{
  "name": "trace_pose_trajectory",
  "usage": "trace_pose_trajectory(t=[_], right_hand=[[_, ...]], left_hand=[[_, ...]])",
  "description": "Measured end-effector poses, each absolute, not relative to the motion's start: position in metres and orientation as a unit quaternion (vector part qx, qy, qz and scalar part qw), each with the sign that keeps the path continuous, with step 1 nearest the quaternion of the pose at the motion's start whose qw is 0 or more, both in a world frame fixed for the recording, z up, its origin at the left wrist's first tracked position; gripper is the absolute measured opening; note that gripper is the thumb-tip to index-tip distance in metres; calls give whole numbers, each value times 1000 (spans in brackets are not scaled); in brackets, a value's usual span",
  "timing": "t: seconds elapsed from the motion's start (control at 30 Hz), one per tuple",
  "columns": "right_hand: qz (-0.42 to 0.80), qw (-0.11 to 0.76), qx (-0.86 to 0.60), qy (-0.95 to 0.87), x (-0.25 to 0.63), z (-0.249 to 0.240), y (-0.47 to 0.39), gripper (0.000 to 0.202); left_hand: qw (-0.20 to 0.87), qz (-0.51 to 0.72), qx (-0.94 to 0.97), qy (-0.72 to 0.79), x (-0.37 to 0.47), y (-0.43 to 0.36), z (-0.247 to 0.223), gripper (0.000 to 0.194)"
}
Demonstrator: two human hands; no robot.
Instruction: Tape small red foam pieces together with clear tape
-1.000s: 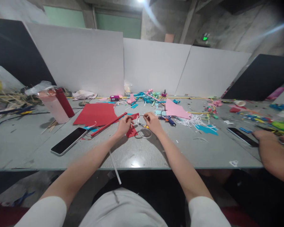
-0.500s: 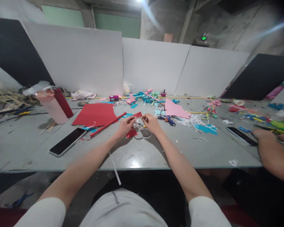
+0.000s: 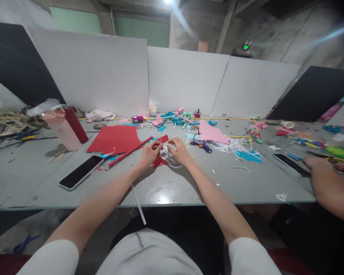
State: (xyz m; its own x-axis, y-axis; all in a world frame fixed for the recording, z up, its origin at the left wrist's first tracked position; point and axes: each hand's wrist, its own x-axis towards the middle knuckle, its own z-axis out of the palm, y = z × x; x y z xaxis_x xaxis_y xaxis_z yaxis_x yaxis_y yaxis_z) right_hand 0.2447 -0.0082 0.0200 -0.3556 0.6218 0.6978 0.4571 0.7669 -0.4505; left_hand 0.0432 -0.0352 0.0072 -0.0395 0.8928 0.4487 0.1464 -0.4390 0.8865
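Observation:
A thin white paper strip (image 3: 174,165) curls in loops between my two hands, over the table. My left hand (image 3: 150,152) is closed, thumb and fingertips pinching the strip from the left side. From the right, my right hand (image 3: 179,151) bends its fingers round the same strip, thumb and forefinger close to the left fingertips. The exact grip is small and partly hidden. Under and behind the hands lie cut pieces of red paper (image 3: 159,162). A red paper stick (image 3: 129,152) slants just left of my left hand. A long pale strip (image 3: 138,206) hangs over the table's front edge below my left forearm.
Left of my hands are red sheets (image 3: 114,138), a phone (image 3: 81,172) and a pink bottle (image 3: 63,131). To the right lie a blue-handled tool (image 3: 205,146), a pink sheet (image 3: 212,131) and white shreds (image 3: 235,147). At far right, another person's arm (image 3: 329,183) rests beside a second phone (image 3: 292,165).
My right hand has shifted slightly left, closer to my left hand, and its fingers have changed position on the white strip. An orange-yellow tip now shows right of my right hand.

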Motion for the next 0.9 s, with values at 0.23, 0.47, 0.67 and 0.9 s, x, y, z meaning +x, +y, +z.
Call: trace_pose_trajectory(t=[0.23,0.47,0.67,0.9], right_hand=[[274,417,-310,-809,229,14,-16,37],[290,460,-320,-776,227,15,-12,35],[326,419,-294,-795,231,20,-10,42],[328,425,-307,-786,227,23,-13,56]], left_hand=[[302,581,627,423,42,-38,8,37],[300,591,618,424,43,-38,10,39],[311,592,615,417,46,-42,14,39],[320,620,602,387,48,-52,22,36]])
